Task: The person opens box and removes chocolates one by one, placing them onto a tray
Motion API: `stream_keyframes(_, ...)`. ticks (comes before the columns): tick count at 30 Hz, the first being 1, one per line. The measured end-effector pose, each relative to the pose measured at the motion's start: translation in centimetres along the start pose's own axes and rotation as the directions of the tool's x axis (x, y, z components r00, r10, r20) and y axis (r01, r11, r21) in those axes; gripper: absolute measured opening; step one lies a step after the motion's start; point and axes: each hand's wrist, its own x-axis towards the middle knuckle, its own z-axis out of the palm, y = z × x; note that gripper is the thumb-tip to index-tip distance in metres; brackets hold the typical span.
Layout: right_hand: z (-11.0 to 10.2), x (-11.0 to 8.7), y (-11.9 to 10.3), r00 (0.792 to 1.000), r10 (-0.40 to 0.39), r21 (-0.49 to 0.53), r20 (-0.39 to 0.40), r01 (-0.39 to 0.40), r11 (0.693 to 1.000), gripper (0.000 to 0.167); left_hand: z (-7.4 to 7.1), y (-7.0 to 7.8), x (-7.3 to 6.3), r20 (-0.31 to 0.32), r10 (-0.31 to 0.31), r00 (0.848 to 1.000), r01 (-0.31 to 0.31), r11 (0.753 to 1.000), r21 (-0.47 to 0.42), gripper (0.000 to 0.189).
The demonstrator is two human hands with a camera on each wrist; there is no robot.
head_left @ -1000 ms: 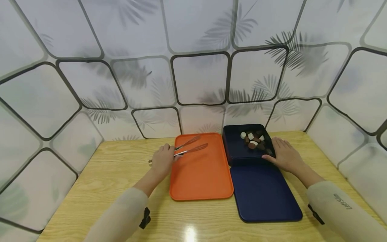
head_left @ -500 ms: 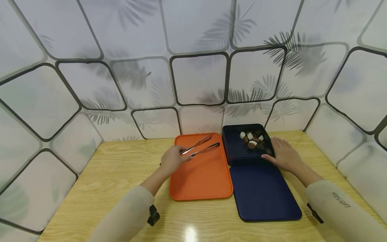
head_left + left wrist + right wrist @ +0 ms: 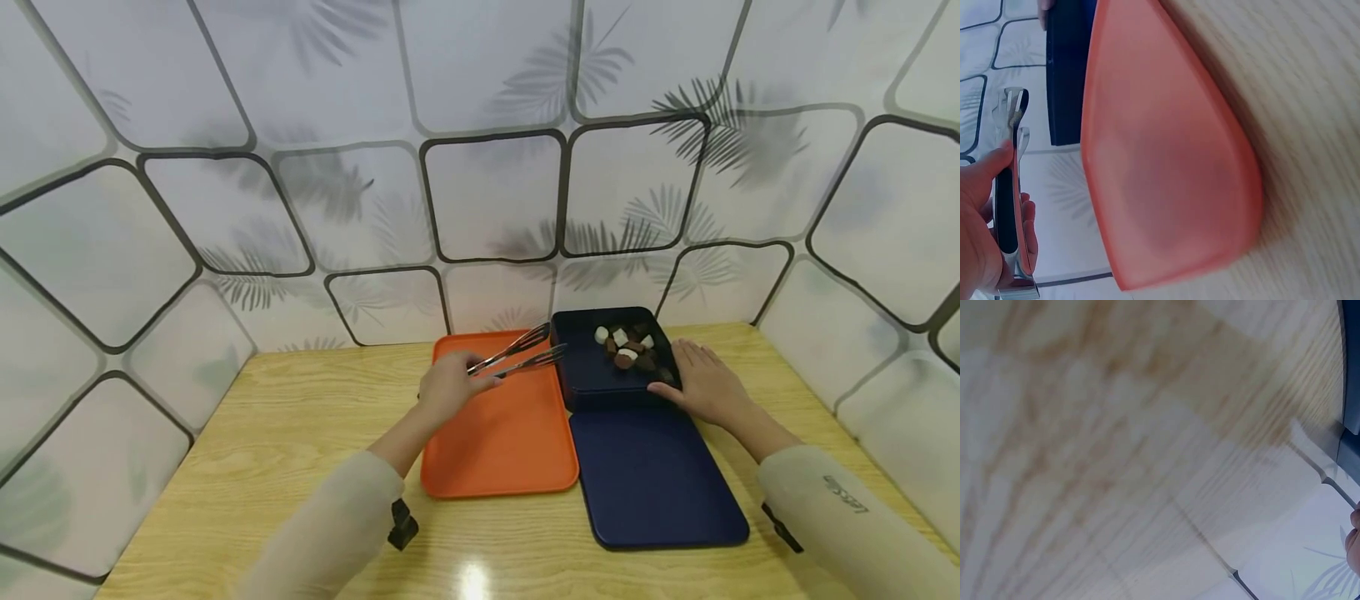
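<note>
Left hand is clamping fingers round tongs above orange tray.
Right hand is touching dark box, fingers lying straight.

Passable: bare wood of the table left of the orange tray, plus the air over that tray's near half and over the low navy tray. Far half of the orange tray is blocked by the left hand with tongs; tips overlap the dark box's left rim, contact unclear. Box walls stand raised, entry from above; pieces crowd its right part. Right hand blocks the box's right side; patterned wall limits the far side.
</note>
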Motion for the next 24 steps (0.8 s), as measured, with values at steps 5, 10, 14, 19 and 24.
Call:
stream_keyframes(5,0.0,0.0,0.0,1.000,0.001,-0.002,0.005,-0.001,1.000,0.098,0.3,1.6,1.0,0.018,-0.010,1.000,0.010,1.000,-0.008,0.043)
stream_keyframes(10,0.0,0.1,0.1,1.000,0.003,0.000,0.007,-0.003,1.000,0.098,0.6,3.3,2.4,0.057,-0.046,0.997,0.048,0.998,-0.030,0.048)
stream_keyframes(14,0.0,0.1,0.2,1.000,-0.002,-0.008,-0.002,0.002,1.000,0.097,0.9,4.6,3.5,0.093,-0.096,0.991,0.096,0.995,0.004,0.051)
stream_keyframes(19,0.1,0.2,0.3,1.000,0.002,-0.016,-0.002,-0.002,1.000,0.098,2.0,6.1,4.3,0.132,-0.094,0.987,0.090,0.995,0.036,0.051)
stream_keyframes(24,0.1,0.2,0.2,1.000,0.010,-0.010,0.004,-0.009,1.000,0.098,3.3,8.0,4.6,0.125,-0.081,0.989,0.072,0.995,0.070,0.048)
